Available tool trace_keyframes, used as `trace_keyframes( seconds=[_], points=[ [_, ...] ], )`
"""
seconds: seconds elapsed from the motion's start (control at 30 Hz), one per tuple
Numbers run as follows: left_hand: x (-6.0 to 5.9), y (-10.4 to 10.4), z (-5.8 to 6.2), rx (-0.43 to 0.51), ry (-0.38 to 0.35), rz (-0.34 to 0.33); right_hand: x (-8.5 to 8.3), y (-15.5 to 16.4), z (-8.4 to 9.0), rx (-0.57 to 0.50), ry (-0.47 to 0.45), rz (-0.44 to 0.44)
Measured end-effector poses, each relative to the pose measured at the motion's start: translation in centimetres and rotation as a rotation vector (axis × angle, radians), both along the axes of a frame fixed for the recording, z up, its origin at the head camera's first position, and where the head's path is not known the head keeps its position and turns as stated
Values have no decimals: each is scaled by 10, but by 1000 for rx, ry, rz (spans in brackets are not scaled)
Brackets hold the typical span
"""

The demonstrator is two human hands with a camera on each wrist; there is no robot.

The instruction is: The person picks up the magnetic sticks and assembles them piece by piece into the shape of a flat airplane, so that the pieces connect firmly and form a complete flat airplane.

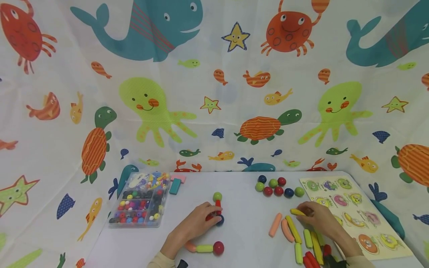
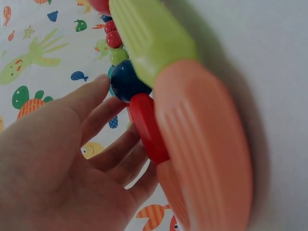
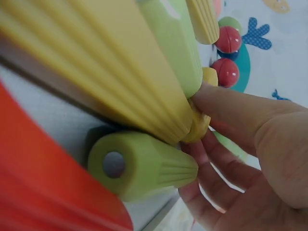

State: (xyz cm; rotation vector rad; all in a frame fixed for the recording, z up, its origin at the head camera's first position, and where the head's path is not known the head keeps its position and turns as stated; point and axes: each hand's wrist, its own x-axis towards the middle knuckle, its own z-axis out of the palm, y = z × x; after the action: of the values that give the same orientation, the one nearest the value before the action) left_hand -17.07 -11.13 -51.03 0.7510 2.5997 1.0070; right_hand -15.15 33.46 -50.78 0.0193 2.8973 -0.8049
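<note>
My left hand (image 1: 197, 220) holds a dark blue ball (image 1: 220, 220) between thumb and fingers. A red stick (image 1: 218, 204) stands beyond that ball, with a green ball (image 1: 217, 196) at its far end. In the left wrist view, another red stick (image 2: 148, 127) runs from the blue ball past my fingers. Over at the right, my right hand (image 1: 321, 219) pinches a yellow stick (image 1: 296, 211) above a loose group of sticks. In the right wrist view, a green stick (image 3: 144, 166) with a round metal end lies below those fingers.
Nearer me lies a joined row of a peach stick, a green stick (image 1: 204, 248) and a red ball (image 1: 219, 248). A compartment box of beads (image 1: 135, 219) stands left. Several balls (image 1: 278, 191) sit at the back; a picture board (image 1: 368, 238) lies right.
</note>
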Motion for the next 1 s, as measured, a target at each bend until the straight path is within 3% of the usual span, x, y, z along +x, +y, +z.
trace_keyframes(
  seconds=[0.17,0.5,0.67,1.0],
  points=[
    [-1,-1,0,2,7,-1,-2,1,2,36,33,13],
    [-4,-2,1,43,31,-3,-13,-12,14,-28,164,132],
    [-5,-4,3,37,32,31,-24,-31,17,-52,213,161],
    [-10,-6,4,31,78,65,-52,-84,18,-123,309,303]
  ],
)
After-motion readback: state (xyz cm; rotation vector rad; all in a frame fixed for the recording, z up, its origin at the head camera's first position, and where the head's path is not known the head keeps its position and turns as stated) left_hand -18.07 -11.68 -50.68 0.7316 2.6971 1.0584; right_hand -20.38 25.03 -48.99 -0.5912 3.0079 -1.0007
